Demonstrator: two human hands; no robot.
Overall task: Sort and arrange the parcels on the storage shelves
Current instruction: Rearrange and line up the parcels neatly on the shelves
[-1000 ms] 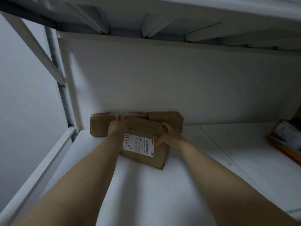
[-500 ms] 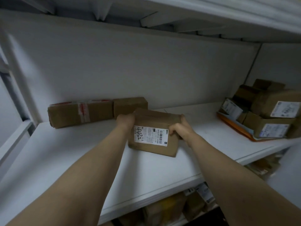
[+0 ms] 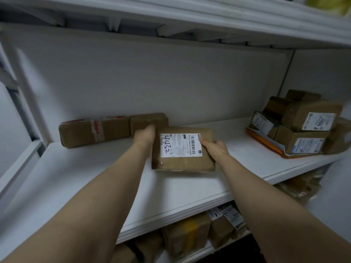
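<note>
A brown cardboard parcel (image 3: 187,161) with a white label marked "4432" lies on the white shelf (image 3: 91,179), label up. My left hand (image 3: 144,135) grips its left far corner and my right hand (image 3: 216,149) grips its right edge, thumb on the label. Behind it, against the back wall, a long taped brown parcel (image 3: 95,130) and a smaller brown box (image 3: 149,120) lie side by side. The left fingers are hidden behind the parcel.
A pile of several labelled brown parcels (image 3: 303,126) sits on an orange envelope (image 3: 266,143) at the shelf's right end. More parcels (image 3: 190,236) fill the shelf below. Another shelf board (image 3: 190,14) hangs close overhead. A white upright frame (image 3: 24,88) stands at left.
The parcel has turned so its label faces up and squarer to me, and it has shifted right away from the two boxes at the back. Both hands still hold it.
</note>
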